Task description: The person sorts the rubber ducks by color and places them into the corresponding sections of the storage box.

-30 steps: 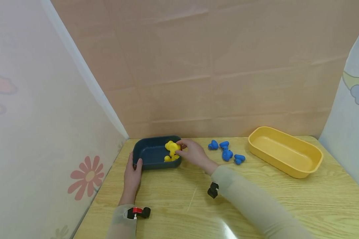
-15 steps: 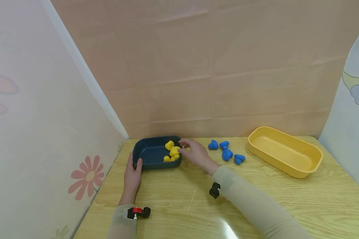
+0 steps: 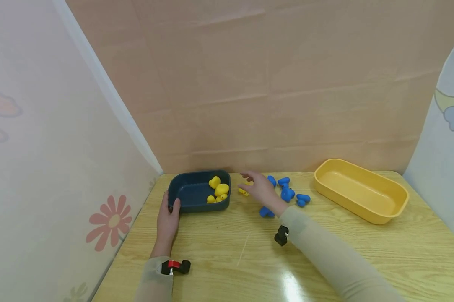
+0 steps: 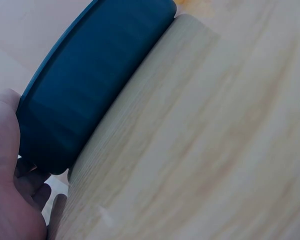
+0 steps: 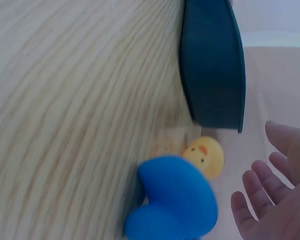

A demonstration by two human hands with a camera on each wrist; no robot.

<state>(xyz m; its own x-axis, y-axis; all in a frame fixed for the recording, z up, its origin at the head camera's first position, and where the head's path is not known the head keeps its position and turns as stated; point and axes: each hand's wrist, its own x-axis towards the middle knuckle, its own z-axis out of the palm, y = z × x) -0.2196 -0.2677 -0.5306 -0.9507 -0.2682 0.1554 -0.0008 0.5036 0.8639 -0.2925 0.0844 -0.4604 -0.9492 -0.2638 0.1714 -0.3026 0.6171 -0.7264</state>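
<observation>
My left hand grips the left end of a dark blue tray, thumb at its near side; the left wrist view shows the hand against the tray's end wall. Several yellow rubber ducks lie in the tray's right end. To the right of the tray, my right hand hovers with fingers spread, holding nothing. Under its fingertips a small yellow duck is on the table, partly hidden by the hand. The right wrist view shows that yellow duck behind a blue duck.
Several blue rubber ducks lie on the wooden table around the right hand and wrist. A yellow tray stands at the right. A brown sheet rises behind the table, with pale printed walls at both sides.
My right hand let go of a yellow duck in the dark blue tray, then moved right, out over the table. A yellow duck and a nearer blue duck came into view. My left hand stayed put.
</observation>
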